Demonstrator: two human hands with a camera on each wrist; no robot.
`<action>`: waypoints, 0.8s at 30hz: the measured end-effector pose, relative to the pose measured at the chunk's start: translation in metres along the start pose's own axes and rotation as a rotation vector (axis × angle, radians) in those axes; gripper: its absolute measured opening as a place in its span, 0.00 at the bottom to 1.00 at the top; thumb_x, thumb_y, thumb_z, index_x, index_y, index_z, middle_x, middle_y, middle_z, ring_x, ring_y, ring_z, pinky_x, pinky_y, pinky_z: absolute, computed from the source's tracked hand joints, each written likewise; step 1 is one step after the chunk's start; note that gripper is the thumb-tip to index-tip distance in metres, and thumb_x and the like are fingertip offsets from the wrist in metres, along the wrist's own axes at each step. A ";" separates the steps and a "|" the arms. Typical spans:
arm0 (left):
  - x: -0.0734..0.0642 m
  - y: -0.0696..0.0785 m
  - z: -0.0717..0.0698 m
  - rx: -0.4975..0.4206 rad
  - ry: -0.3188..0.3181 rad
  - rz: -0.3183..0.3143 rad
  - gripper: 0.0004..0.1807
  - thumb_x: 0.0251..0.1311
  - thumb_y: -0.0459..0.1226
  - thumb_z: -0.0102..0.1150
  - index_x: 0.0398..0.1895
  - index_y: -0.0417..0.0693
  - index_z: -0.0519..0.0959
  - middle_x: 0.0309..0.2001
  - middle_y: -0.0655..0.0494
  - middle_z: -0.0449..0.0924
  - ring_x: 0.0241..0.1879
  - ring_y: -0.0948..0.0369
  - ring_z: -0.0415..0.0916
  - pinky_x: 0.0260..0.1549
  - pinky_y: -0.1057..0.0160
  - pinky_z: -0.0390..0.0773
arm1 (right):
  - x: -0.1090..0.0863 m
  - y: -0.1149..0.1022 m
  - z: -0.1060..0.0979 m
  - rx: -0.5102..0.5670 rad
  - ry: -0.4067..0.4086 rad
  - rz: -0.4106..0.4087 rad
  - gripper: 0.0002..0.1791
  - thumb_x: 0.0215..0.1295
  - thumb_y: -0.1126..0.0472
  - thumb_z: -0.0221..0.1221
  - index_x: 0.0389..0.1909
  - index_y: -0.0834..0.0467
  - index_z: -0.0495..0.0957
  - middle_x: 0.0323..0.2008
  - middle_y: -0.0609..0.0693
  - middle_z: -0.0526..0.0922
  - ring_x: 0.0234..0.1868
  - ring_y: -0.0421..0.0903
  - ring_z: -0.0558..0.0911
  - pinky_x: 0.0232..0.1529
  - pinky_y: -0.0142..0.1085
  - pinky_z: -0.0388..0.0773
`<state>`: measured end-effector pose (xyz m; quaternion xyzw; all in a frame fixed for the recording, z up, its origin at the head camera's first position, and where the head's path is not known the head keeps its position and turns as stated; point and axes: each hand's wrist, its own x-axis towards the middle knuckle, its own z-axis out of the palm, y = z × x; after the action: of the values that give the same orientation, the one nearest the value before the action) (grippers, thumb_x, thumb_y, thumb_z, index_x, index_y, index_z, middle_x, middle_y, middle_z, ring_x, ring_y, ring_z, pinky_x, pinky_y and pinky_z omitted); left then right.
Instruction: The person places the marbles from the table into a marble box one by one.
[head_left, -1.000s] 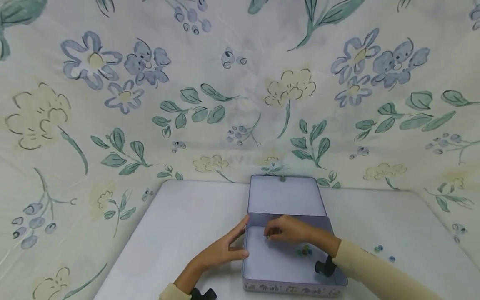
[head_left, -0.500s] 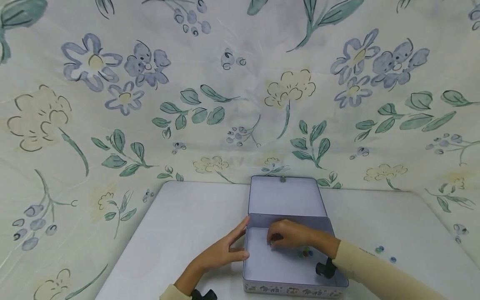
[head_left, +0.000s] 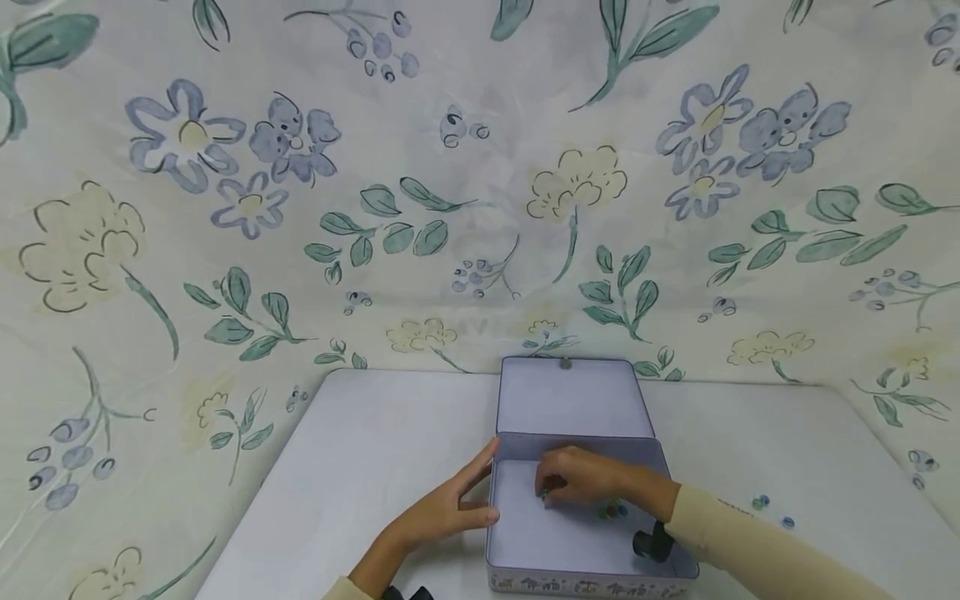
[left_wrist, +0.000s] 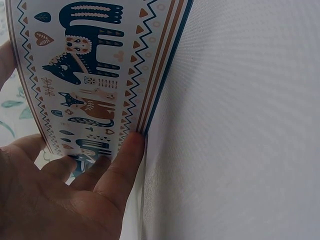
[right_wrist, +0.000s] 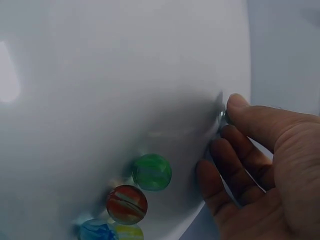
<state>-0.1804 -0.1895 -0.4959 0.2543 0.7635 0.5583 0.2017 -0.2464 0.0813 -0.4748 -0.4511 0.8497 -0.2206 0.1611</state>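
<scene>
A tin box (head_left: 592,575) with animals printed on its sides stands with its hinged lid (head_left: 573,396) raised. My left hand (head_left: 442,512) rests against the box's left wall, fingers spread and fairly straight; in the left wrist view the fingertips touch the printed side (left_wrist: 95,65). Inside the box, my right hand (head_left: 581,473) pinches a small glass marble (right_wrist: 228,119) close over the floor, mostly hidden behind the thumb. Beside that hand lie several more marbles: a green one (right_wrist: 152,172), a red one (right_wrist: 127,204), a blue one (right_wrist: 97,230) and a yellow one (right_wrist: 129,232).
On the white table (head_left: 390,417), right of the box, lie a few loose marbles (head_left: 761,502) and a blue marble (head_left: 787,522). A flower-patterned cloth (head_left: 480,200) hangs behind the table. The right sleeve (head_left: 742,533) crosses over the box's right wall.
My right hand has shifted slightly toward the front of the box with the marble between its fingers. The left hand stays at the wall. The head view has tilted up a little.
</scene>
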 end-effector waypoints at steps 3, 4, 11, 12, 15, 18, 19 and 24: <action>-0.001 -0.001 0.001 0.004 0.000 0.003 0.50 0.68 0.47 0.59 0.82 0.63 0.36 0.82 0.52 0.31 0.78 0.37 0.40 0.68 0.44 0.70 | -0.001 -0.001 0.001 -0.007 -0.003 0.003 0.06 0.59 0.61 0.69 0.38 0.52 0.85 0.34 0.37 0.82 0.35 0.27 0.75 0.40 0.22 0.79; -0.001 0.000 0.001 0.008 0.001 0.007 0.50 0.68 0.48 0.59 0.82 0.62 0.36 0.82 0.52 0.31 0.78 0.36 0.41 0.68 0.45 0.70 | -0.001 -0.002 0.001 -0.007 -0.002 0.004 0.06 0.59 0.61 0.70 0.37 0.52 0.85 0.34 0.37 0.82 0.35 0.27 0.75 0.40 0.22 0.79; -0.002 -0.001 0.000 0.018 0.006 0.008 0.50 0.68 0.48 0.60 0.82 0.61 0.36 0.82 0.52 0.32 0.78 0.37 0.42 0.68 0.46 0.71 | -0.001 -0.003 0.002 0.002 0.002 0.010 0.06 0.59 0.61 0.70 0.37 0.52 0.86 0.34 0.37 0.81 0.35 0.26 0.75 0.40 0.22 0.79; -0.002 -0.001 0.000 0.017 0.007 0.005 0.50 0.68 0.47 0.60 0.82 0.62 0.36 0.82 0.52 0.31 0.79 0.37 0.41 0.68 0.46 0.71 | -0.001 -0.003 0.002 0.003 0.004 0.008 0.06 0.59 0.61 0.70 0.37 0.52 0.86 0.34 0.37 0.81 0.35 0.26 0.75 0.40 0.22 0.79; -0.001 -0.002 0.000 0.020 0.011 0.001 0.50 0.67 0.48 0.60 0.82 0.64 0.37 0.82 0.53 0.32 0.79 0.37 0.42 0.68 0.45 0.71 | -0.001 -0.002 0.003 0.004 0.008 0.000 0.06 0.59 0.61 0.70 0.37 0.52 0.86 0.34 0.37 0.81 0.34 0.26 0.75 0.39 0.22 0.79; -0.001 -0.002 0.000 0.019 0.013 0.001 0.50 0.67 0.49 0.60 0.81 0.66 0.37 0.82 0.53 0.32 0.79 0.37 0.42 0.68 0.45 0.71 | -0.002 -0.002 0.003 0.010 0.011 -0.005 0.06 0.59 0.62 0.70 0.36 0.52 0.86 0.33 0.37 0.80 0.34 0.27 0.75 0.38 0.22 0.79; -0.001 -0.002 0.000 0.019 0.013 0.002 0.50 0.67 0.49 0.60 0.81 0.67 0.37 0.82 0.53 0.32 0.78 0.37 0.42 0.67 0.45 0.71 | -0.002 -0.002 0.003 0.011 0.011 -0.004 0.06 0.59 0.62 0.70 0.36 0.52 0.86 0.33 0.37 0.80 0.34 0.27 0.74 0.38 0.22 0.79; -0.002 -0.001 0.001 0.017 0.011 0.001 0.49 0.68 0.48 0.60 0.81 0.67 0.37 0.82 0.54 0.32 0.79 0.37 0.41 0.67 0.45 0.71 | -0.002 -0.001 0.004 0.018 0.007 0.005 0.06 0.59 0.62 0.70 0.36 0.52 0.86 0.33 0.36 0.80 0.34 0.27 0.75 0.38 0.23 0.79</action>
<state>-0.1784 -0.1899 -0.4973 0.2534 0.7692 0.5533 0.1949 -0.2427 0.0815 -0.4775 -0.4466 0.8494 -0.2293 0.1629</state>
